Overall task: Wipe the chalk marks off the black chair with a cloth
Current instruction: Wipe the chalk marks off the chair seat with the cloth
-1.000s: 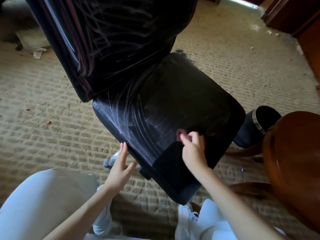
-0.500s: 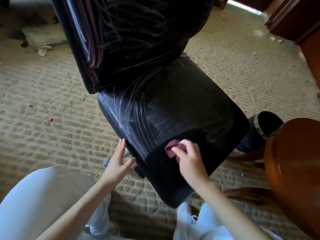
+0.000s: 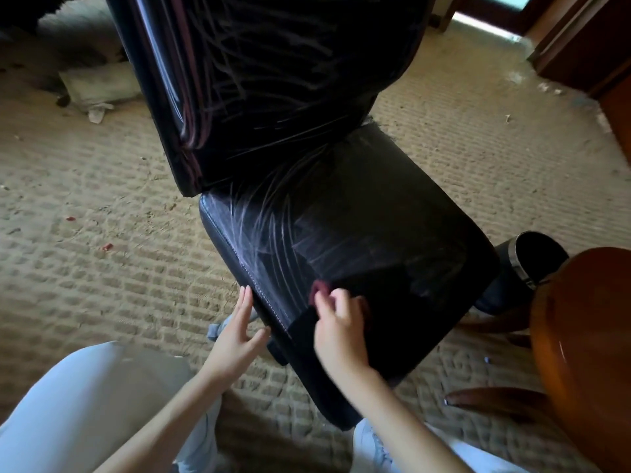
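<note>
Carpet floor [image 3: 102,206] is looking gritty, crumbs lying left of both hands. Right hand [image 3: 341,331] is pinching a small reddish cloth [image 3: 319,289] in a narrow grip, pressing it onto the near part of the seat of the black chair [image 3: 375,240]. Left hand [image 3: 235,336] is resting with fingers spread, empty, against the seat's stitched edge just left of the cloth.

Directly under the right hand the seat is showing clean and dark; chalk marks [image 3: 269,233] are fanning out just beyond the cloth and running up the backrest [image 3: 273,80] farther off.

Risks, as I judge them:
- Cloth is tiny, likely loading with chalk and smearing rather than lifting.
- Left hand is only lightly bracing; chair may be shifting or swivelling under harder strokes.
- Backrest reach is long; a dark cup [image 3: 532,257] and wooden stool [image 3: 580,353] are sitting right of the grip, elbow could be knocking them.
</note>
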The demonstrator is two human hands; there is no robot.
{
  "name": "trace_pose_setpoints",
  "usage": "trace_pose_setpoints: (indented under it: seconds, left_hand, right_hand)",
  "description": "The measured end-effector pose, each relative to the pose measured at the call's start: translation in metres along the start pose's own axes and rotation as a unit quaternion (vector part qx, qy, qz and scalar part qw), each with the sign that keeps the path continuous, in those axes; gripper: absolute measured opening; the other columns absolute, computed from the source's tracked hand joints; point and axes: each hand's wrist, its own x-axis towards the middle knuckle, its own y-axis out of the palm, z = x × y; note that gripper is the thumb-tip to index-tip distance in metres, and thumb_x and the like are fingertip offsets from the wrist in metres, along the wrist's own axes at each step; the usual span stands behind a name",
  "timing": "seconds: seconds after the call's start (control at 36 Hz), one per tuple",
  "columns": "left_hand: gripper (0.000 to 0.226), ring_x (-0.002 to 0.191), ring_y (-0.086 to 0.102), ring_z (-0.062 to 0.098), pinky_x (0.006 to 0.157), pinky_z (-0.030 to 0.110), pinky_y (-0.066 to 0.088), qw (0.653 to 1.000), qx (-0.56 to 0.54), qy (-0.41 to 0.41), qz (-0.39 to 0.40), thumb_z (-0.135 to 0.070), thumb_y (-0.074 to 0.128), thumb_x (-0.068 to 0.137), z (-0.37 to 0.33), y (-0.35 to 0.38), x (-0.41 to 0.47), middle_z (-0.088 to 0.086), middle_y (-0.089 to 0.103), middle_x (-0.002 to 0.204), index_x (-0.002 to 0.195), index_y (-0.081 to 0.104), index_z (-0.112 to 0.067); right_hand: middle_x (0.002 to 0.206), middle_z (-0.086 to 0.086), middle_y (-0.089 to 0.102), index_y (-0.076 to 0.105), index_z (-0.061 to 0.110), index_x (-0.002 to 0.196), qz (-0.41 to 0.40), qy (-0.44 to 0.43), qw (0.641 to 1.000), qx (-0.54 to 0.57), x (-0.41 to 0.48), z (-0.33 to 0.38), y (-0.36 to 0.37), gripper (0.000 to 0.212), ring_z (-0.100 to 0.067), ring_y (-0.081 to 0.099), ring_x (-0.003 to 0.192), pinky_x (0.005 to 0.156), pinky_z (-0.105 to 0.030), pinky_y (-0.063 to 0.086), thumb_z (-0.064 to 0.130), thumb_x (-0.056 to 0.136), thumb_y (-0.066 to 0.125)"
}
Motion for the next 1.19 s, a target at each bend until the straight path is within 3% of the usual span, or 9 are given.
trace_pose_setpoints:
  seconds: [0.11, 0.28, 0.39, 0.47, 0.58, 0.75, 0.92, 1.03, 1.19]
  left_hand:
    - [0.101, 0.144, 0.001, 0.000, 0.119, 0.029, 0.010, 1.000, -0.002, -0.010, -0.024, -0.059, 0.044, 0.067, 0.006, -0.002, 0.004, -0.006, 0.003, 0.159, 0.152, 0.008, -0.020]
    - [0.102, 0.145, 0.000, 0.002, 0.116, 0.023, 0.007, 1.000, -0.014, -0.005, -0.027, -0.060, 0.042, 0.065, 0.007, -0.001, 0.005, -0.007, 0.003, 0.158, 0.152, 0.010, -0.019]
    - [0.094, 0.145, -0.002, 0.002, 0.116, 0.023, 0.007, 1.000, -0.017, 0.000, -0.022, -0.059, 0.056, 0.080, 0.006, -0.001, 0.005, -0.008, 0.001, 0.158, 0.152, 0.009, -0.020]
    - [0.075, 0.144, -0.002, 0.000, 0.119, 0.030, 0.009, 1.000, -0.016, 0.003, -0.013, -0.029, 0.055, 0.094, 0.007, -0.001, 0.004, -0.009, -0.002, 0.159, 0.152, 0.008, -0.024]
    - [0.074, 0.136, -0.003, -0.015, 0.119, 0.030, 0.011, 1.000, -0.001, 0.008, -0.004, -0.027, 0.053, 0.095, 0.012, -0.001, 0.006, -0.013, -0.004, 0.159, 0.152, 0.006, -0.029]
    - [0.075, 0.113, 0.003, -0.040, 0.113, 0.023, 0.015, 1.000, -0.007, 0.012, 0.003, -0.025, 0.054, 0.095, 0.010, -0.001, 0.006, -0.012, -0.003, 0.159, 0.152, 0.005, -0.027]
    - [0.077, 0.117, 0.006, -0.038, 0.118, 0.035, 0.018, 1.000, -0.013, 0.014, -0.007, -0.037, 0.055, 0.092, 0.008, -0.003, 0.006, -0.012, -0.003, 0.159, 0.152, 0.006, -0.029]
    - [0.113, 0.142, 0.001, -0.007, 0.115, 0.021, 0.010, 0.999, -0.036, 0.007, -0.025, -0.087, 0.046, 0.063, 0.005, -0.006, 0.007, -0.018, 0.000, 0.155, 0.152, 0.009, -0.028]
    - [0.089, 0.144, 0.002, -0.002, 0.119, 0.028, 0.008, 0.998, -0.058, -0.013, -0.023, -0.056, 0.050, 0.077, 0.007, -0.007, 0.010, -0.014, 0.003, 0.157, 0.152, 0.011, -0.025]
  right_hand:
    - [0.091, -0.005, 0.055, 0.069, 0.012, 0.106, 0.027, -0.113, 0.993, -0.014, -0.027, 0.025, 0.005, 0.036, -0.026, 0.049, 0.073, 0.088, -0.043, 0.038, 0.010, 0.079, 0.045]
    - [0.100, -0.004, 0.054, 0.066, 0.018, 0.103, 0.147, -0.310, 0.939, -0.022, -0.039, 0.018, -0.005, 0.032, -0.022, 0.045, 0.080, 0.078, -0.036, 0.043, 0.013, 0.079, 0.045]
    - [0.094, 0.000, 0.056, 0.064, 0.029, 0.089, 0.096, -0.214, 0.972, 0.032, 0.005, 0.006, -0.029, 0.019, -0.021, 0.051, 0.082, 0.078, -0.034, 0.045, 0.021, 0.095, 0.047]
    - [0.091, 0.001, 0.062, 0.065, 0.039, 0.085, 0.070, -0.151, 0.986, 0.003, 0.046, -0.030, -0.040, 0.024, -0.021, 0.059, 0.083, 0.075, -0.032, 0.050, 0.025, 0.093, 0.047]
    - [0.102, -0.020, 0.062, 0.065, 0.003, 0.118, 0.017, 0.030, 0.999, 0.003, 0.084, -0.089, -0.042, 0.038, -0.041, 0.060, 0.087, 0.079, -0.046, 0.053, 0.004, 0.083, 0.050]
    - [0.104, -0.023, 0.054, 0.066, -0.006, 0.109, 0.021, 0.169, 0.985, 0.028, 0.087, -0.096, -0.023, 0.024, -0.040, 0.057, 0.093, 0.088, -0.037, 0.043, -0.002, 0.087, 0.057]
    - [0.088, -0.015, 0.056, 0.067, 0.002, 0.096, 0.055, 0.042, 0.996, 0.052, 0.046, -0.026, 0.000, 0.032, -0.038, 0.057, 0.074, 0.066, -0.046, 0.053, 0.014, 0.080, 0.042]
    - [0.090, -0.010, 0.058, 0.067, 0.006, 0.104, 0.074, -0.059, 0.995, 0.045, 0.018, 0.017, 0.002, 0.042, -0.034, 0.059, 0.074, 0.062, -0.047, 0.051, 0.024, 0.079, 0.039]
    - [0.094, -0.002, 0.063, 0.066, 0.015, 0.109, 0.147, -0.206, 0.961, 0.112, 0.002, 0.026, -0.008, 0.030, -0.025, 0.061, 0.080, 0.065, -0.041, 0.052, 0.022, 0.092, 0.043]
